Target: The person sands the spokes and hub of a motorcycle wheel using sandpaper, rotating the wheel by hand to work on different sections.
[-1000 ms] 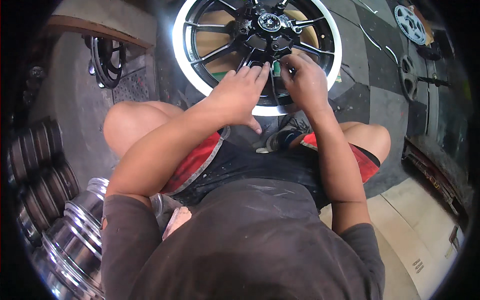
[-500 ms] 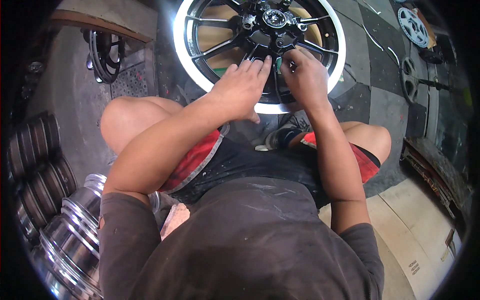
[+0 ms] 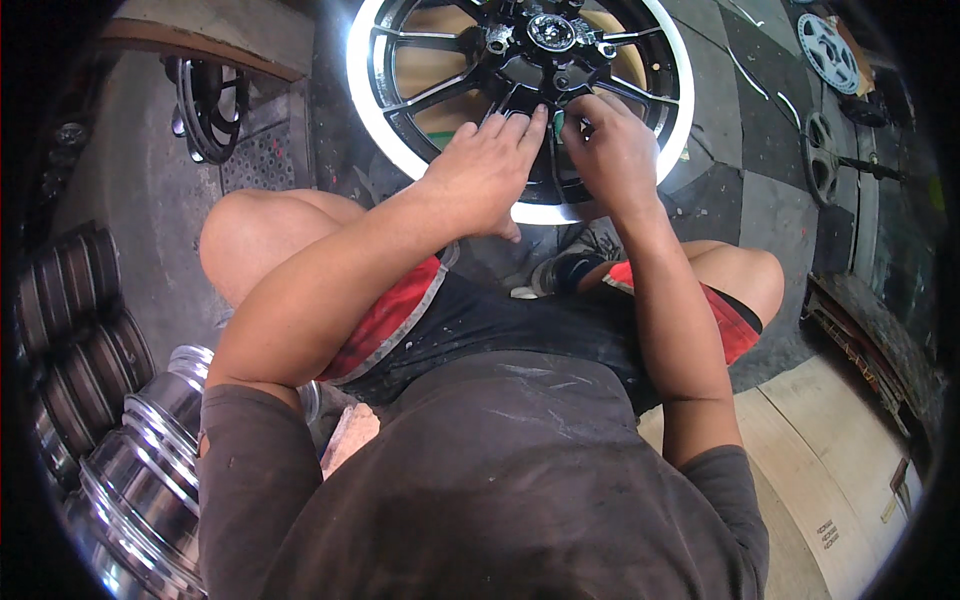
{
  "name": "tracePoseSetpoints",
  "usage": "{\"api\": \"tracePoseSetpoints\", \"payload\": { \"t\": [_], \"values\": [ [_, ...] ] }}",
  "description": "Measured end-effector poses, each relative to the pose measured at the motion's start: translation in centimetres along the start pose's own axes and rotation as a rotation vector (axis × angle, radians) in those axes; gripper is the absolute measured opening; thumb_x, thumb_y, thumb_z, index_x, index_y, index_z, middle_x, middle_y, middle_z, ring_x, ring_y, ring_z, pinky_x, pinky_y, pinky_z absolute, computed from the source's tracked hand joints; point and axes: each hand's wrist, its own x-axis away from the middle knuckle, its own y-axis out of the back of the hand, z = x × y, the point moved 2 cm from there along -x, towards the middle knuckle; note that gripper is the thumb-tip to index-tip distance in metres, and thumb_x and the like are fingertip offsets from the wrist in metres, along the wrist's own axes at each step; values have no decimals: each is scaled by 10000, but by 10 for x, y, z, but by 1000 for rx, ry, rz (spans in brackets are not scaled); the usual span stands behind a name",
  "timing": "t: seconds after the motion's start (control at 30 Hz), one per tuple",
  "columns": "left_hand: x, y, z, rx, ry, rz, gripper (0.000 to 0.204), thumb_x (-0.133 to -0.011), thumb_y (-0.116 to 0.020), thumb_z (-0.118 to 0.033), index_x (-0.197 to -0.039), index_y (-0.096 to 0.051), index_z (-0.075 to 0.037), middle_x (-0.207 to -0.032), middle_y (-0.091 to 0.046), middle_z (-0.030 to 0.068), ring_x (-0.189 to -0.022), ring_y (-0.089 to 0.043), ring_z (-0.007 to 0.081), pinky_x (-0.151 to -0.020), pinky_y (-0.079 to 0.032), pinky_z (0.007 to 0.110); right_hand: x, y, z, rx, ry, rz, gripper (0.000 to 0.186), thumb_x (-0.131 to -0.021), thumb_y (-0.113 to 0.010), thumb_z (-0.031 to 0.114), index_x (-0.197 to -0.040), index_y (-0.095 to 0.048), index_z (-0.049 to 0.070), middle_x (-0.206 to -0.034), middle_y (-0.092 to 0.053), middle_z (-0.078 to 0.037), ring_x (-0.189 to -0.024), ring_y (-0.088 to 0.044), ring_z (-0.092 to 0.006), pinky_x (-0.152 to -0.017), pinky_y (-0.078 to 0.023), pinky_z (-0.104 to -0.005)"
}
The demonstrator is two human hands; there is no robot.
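In front of me lies a black alloy wheel point(image 3: 463, 85) with a bright silver outer lip and several machined-edged spokes. My left hand point(image 3: 482, 165) rests on its near spokes, fingers stretched out flat and the thumb hanging off the near lip. Just right of it, my right hand point(image 3: 617, 155) is bent over a near spoke, thumb and fingers pinched together. What the pinch holds, if anything, is hidden. A bit of green shows beside those fingertips; I cannot tell what it belongs to. The round centre cap point(image 3: 550, 33) sits beyond both hands.
Stacked silver rims point(image 3: 150, 450) and dark rims point(image 3: 75, 370) stand at my left. A dark wheel point(image 3: 210, 110) leans under a wooden ledge point(image 3: 200, 45). Far right are a pale blue wheel point(image 3: 827, 52) and a grey one point(image 3: 820, 160). Cardboard point(image 3: 790, 470) lies at near right.
Both hands keep their places on the wheel, with the right fingers shifting very slightly. More green shows beside the right fingertips now. The wheel appears a touch higher in view.
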Motion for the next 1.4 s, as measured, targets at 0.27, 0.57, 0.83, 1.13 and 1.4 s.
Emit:
{"api": "tracePoseSetpoints", "payload": {
  "t": [0.27, 0.57, 0.83, 1.13, 1.4],
  "values": [
    [-1, 1, 0, -2, 14, 23, 1434, -618, -1013, -430, -1665, -197, 113, -1472, -518, 232, -1327, -544, 377, -1100, -485, 475, 1, -1, 0, 18, 16, 0, 133, -923, -753, 242, -1005, -741, 137, -968, -730, -69, -877, -747, -351, -746, -596, -481],
    [-2, -4, 2, -6, 38, 33, 1406, -637, -994, -432, -1663, -204, 116, -1465, -524, 226, -1344, -537, 372, -1115, -479, 473, 3, -3, 0, 59, 2, 60, 146, -925, -743, 257, -976, -723, 122, -977, -731, -75, -883, -744, -354, -748, -595, -483],
    [-1, -4, 2, -1, 53, 44, 1384, -637, -990, -442, -1653, -234, 117, -1457, -535, 226, -1347, -538, 372, -1117, -479, 469, 6, -6, -1, 151, -15, 221, 114, -923, -716, 230, -957, -725, 121, -964, -738, -88, -878, -750, -366, -744, -604, -499],
    [-1, -6, 3, -45, 56, 41, 1335, -639, -986, -468, -1626, -306, 122, -1396, -572, 200, -1307, -553, 348, -1094, -485, 460, -2, -4, -2, 82, 116, -3, 99, -903, -713, 207, -935, -706, 114, -916, -728, -90, -825, -736, -361, -716, -590, -498],
    [-2, -8, 3, -17, 55, 45, 1315, -639, -989, -446, -1620, -321, 121, -1395, -582, 203, -1331, -549, 348, -1096, -482, 463, 4, -14, -2, 147, 37, 186, 125, -928, -670, 207, -904, -742, 108, -893, -725, -117, -844, -743, -371, -738, -602, -503]
  ]
}}
